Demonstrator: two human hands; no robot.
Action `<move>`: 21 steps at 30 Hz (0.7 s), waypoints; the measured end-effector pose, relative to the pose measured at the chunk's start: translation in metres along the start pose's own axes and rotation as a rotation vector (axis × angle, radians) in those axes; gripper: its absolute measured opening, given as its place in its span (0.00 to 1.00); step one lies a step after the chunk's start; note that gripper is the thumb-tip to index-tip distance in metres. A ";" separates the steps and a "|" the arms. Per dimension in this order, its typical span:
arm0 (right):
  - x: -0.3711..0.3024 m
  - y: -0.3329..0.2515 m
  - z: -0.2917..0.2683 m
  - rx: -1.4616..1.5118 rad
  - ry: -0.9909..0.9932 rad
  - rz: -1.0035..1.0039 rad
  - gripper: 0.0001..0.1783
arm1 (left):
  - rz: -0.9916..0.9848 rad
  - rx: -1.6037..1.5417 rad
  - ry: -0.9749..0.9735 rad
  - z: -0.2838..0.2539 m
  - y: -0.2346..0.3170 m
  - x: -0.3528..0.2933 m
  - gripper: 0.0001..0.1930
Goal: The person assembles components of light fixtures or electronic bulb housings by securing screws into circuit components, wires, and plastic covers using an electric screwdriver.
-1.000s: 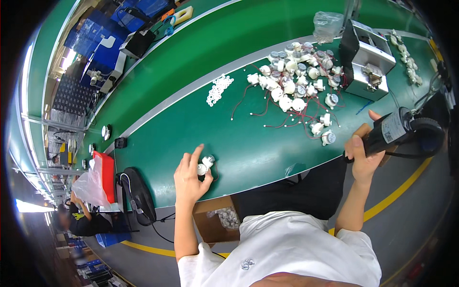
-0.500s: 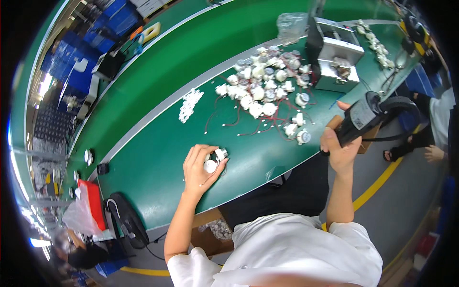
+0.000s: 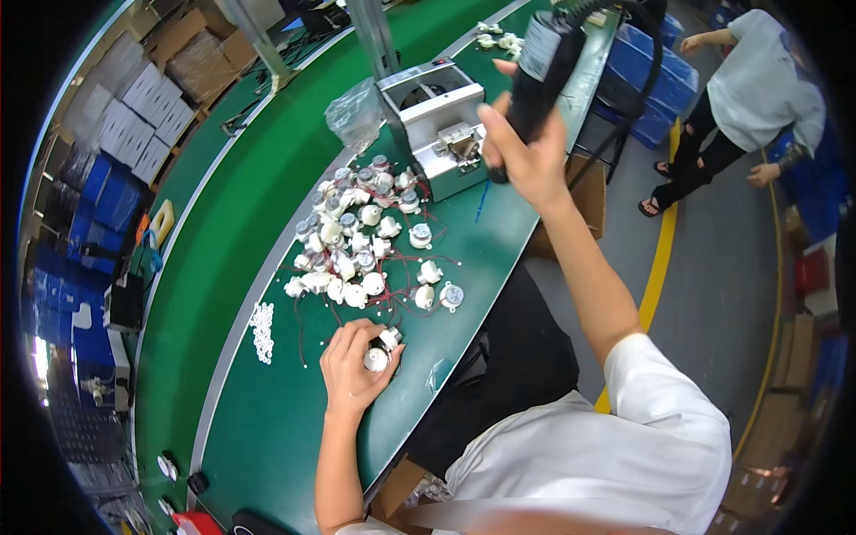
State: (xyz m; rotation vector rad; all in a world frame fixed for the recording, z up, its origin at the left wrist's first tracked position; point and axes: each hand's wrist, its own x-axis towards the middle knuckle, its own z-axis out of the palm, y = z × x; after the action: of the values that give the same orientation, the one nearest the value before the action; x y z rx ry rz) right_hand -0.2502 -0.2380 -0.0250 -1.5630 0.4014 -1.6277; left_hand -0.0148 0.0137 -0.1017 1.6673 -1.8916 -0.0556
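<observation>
- Just below the centre of the frame, the left hand [image 3: 349,370] is curling its thumb and fingers around a white part [image 3: 376,359], which is resting low against the green tabletop [image 3: 267,423]; its round face and stubby upper end are showing between thumb and fingertips, and I cannot tell whether it is one piece or two.
- Toward the upper right of the frame, the right hand [image 3: 538,165] is wrapping firmly around a black handheld tool [image 3: 533,107], the thumb lying along its near side and some fingers hiding behind it; a thick black cable [image 3: 658,58] is looping away to the right.
- Left of the centre, a heap of white parts [image 3: 370,215] with red wires is spreading over the tabletop, its nearest wires trailing toward the left hand.
- To the right of that heap, three loose white parts [image 3: 453,295] are lying close together.
- Further left, small white rings [image 3: 262,332] are lying in a narrow cluster.
- Above the heap, a silver and black machine [image 3: 443,109] is standing beside a clear plastic bag [image 3: 354,111].
- At the upper right edge, a co-worker [image 3: 758,94] in a pale top is standing near blue crates [image 3: 655,78].
</observation>
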 end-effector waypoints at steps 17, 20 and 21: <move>0.033 0.055 0.019 -0.086 -0.042 0.045 0.20 | -0.081 -0.124 -0.031 0.009 0.003 -0.005 0.18; 0.012 0.040 0.025 0.002 -0.047 0.093 0.20 | -0.055 -0.147 0.005 0.013 -0.003 -0.007 0.19; 0.004 0.037 0.024 0.012 -0.074 0.046 0.19 | -0.032 -0.156 0.008 0.015 -0.004 -0.005 0.18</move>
State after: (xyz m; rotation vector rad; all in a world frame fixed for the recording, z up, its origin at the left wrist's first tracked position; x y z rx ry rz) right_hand -0.2147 -0.2560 -0.0443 -1.5889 0.3840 -1.5298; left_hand -0.0182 0.0117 -0.1174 1.5895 -1.8058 -0.2042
